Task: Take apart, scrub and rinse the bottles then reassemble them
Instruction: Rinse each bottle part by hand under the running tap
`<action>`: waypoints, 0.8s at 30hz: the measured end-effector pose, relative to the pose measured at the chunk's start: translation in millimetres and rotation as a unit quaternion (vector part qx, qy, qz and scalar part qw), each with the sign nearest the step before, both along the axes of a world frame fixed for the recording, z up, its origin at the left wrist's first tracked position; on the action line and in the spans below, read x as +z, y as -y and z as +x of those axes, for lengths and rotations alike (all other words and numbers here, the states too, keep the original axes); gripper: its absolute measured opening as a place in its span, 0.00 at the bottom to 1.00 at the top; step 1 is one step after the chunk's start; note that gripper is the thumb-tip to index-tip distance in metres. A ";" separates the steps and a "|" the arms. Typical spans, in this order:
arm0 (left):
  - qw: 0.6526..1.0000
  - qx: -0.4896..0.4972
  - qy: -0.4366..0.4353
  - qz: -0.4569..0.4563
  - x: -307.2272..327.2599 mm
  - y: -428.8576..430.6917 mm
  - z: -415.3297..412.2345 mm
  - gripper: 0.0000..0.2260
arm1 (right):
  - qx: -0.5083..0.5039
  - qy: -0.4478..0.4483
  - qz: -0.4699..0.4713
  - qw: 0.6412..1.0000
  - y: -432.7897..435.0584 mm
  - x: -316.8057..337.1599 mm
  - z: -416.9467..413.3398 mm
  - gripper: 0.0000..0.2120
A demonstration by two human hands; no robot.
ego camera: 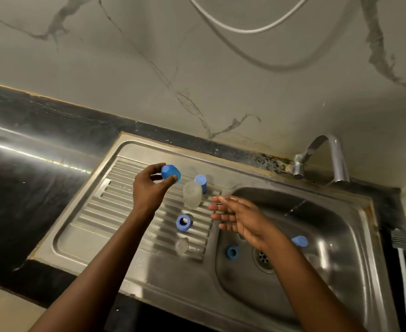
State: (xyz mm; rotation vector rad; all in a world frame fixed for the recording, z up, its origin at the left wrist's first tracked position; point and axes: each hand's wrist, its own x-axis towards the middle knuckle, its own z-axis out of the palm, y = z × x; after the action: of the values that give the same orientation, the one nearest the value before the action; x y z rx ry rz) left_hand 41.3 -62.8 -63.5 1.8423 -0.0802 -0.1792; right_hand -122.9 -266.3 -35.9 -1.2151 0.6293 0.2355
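At centre-left of the frame the left hand (pixel 149 188) pinches a blue cap (pixel 171 173) between thumb and curled fingertips, above the ribbed drainboard (pixel 101 212). The pinch looks light, so the cap could slip and roll off towards the basin.

Just right of it a clear bottle (pixel 192 195) appears to stand on the ribs, with a blue cover (pixel 201 182) close behind. A brush from either hand could topple the bottle on that ridged steel. Lower down lie a blue ring (pixel 184 222) and a small clear part (pixel 181 245), both easy to knock.

Right of centre the right hand (pixel 240 216) is spread flat, fingers straight and glistening, holding nothing. In the basin (pixel 341 236) a second ring (pixel 232 252) rests near the drain (pixel 263 257), and another blue piece (pixel 300 241) shows past the wrist. Wet fingers may fumble these.

A glossy dark counter (pixel 17 176) fills the left, with the stainless sink set into it. A veined pale wall (pixel 125 68) rises behind, with a white cable (pixel 245 29) looping along the top. The tap (pixel 326 159) stands at upper right, and a brush (pixel 403 259) lies at the right edge.
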 end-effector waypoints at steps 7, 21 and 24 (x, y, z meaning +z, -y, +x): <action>0.995 -0.045 0.005 0.086 -40.1 4.2 16.1 0.23 | 0.004 -0.014 -0.005 1.000 -11.0 -5.9 5.3 0.15; 0.988 -0.090 -0.025 0.119 -55.6 15.4 28.0 0.30 | -0.032 -0.027 -0.016 0.999 4.4 -23.0 -16.3 0.15; 0.990 -0.085 -0.018 0.116 -49.8 15.3 26.2 0.33 | -0.054 -0.033 -0.026 0.998 8.5 -24.9 -18.3 0.14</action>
State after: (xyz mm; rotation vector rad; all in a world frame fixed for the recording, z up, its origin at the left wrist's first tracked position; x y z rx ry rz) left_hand 67.5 -78.1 -113.3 2.0627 -0.1990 -0.3528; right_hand -141.2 -274.8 -60.7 -1.2233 0.7602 0.1703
